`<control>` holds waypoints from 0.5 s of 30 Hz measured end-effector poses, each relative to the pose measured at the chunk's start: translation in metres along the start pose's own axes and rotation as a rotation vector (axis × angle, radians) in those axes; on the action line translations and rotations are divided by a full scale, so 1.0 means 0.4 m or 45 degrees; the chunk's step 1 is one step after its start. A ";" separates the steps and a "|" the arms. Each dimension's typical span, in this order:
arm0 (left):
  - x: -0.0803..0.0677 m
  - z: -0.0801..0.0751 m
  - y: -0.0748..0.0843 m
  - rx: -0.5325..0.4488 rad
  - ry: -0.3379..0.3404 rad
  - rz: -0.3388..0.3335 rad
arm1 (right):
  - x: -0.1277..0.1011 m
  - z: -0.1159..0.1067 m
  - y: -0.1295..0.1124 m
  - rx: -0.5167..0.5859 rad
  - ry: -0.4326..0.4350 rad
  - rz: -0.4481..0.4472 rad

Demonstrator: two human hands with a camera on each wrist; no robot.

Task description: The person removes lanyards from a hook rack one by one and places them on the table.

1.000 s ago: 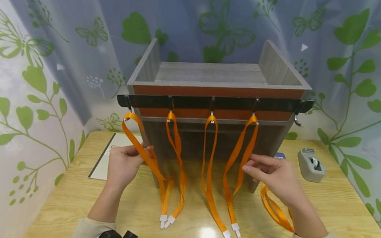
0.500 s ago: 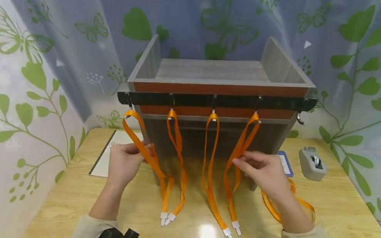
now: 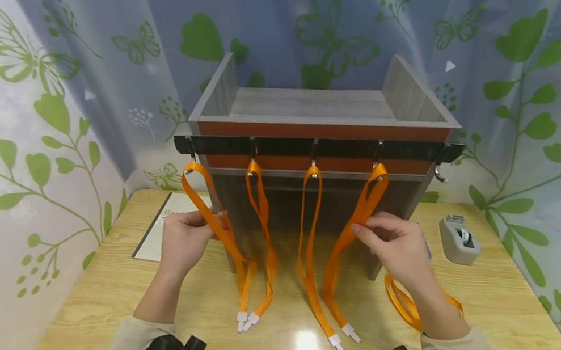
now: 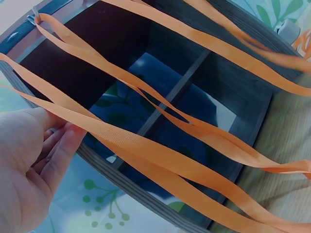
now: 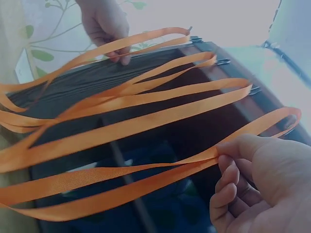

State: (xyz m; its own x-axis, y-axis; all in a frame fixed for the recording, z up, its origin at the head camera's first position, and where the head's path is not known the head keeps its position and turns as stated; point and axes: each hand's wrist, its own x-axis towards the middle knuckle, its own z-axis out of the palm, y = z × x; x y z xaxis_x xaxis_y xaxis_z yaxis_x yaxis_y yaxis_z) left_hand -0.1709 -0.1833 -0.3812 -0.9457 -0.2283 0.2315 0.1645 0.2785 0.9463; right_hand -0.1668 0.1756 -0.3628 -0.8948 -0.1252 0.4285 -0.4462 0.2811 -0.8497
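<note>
Several orange lanyards with white clips hang from a black hook bar (image 3: 283, 145) on a grey wooden shelf unit (image 3: 313, 104). My left hand (image 3: 187, 240) pinches the leftmost lanyard (image 3: 224, 241) below its hook; its loop is spread there. With thumb and forefinger my right hand (image 3: 398, 245) pinches the rightmost hanging lanyard (image 5: 189, 162), its two straps close together at the fingers. Between the hands hang a second lanyard (image 3: 270, 268) with a twist in it and a third lanyard (image 3: 315, 307), both untouched.
Another orange lanyard (image 3: 400, 310) lies on the wooden table, partly hidden by my right forearm. A grey tape dispenser (image 3: 459, 242) stands at the right, a notebook (image 3: 150, 244) lies behind my left hand. The bar's right-end hook (image 3: 441, 175) bears nothing.
My right hand moved left to the rightmost hanging lanyard's straps, then slightly back right, drawing them together and shifting its loop and clip rightward. The left hand has stayed nearly still.
</note>
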 end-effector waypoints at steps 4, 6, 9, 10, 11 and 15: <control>0.001 -0.002 -0.002 0.008 -0.007 -0.017 | 0.007 -0.037 -0.042 -0.023 0.025 -0.136; 0.002 -0.002 -0.002 0.012 -0.010 -0.018 | 0.009 -0.058 -0.066 -0.036 0.043 -0.182; 0.002 -0.003 -0.001 0.012 -0.007 -0.010 | 0.014 -0.089 -0.098 0.012 0.049 -0.303; 0.001 -0.002 -0.001 0.009 -0.006 -0.009 | 0.016 -0.099 -0.107 0.054 0.033 -0.352; 0.001 -0.001 -0.001 0.007 -0.004 -0.005 | 0.017 -0.107 -0.115 0.096 0.031 -0.388; 0.000 -0.001 0.001 0.004 -0.004 0.010 | 0.022 -0.136 -0.144 0.163 -0.001 -0.519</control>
State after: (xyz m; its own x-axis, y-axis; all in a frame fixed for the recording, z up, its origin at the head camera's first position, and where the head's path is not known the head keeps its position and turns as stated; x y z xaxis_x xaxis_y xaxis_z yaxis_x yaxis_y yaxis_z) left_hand -0.1706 -0.1837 -0.3809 -0.9451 -0.2233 0.2384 0.1711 0.2830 0.9437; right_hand -0.1480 0.2099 -0.2934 -0.6450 -0.2021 0.7370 -0.7614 0.0883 -0.6422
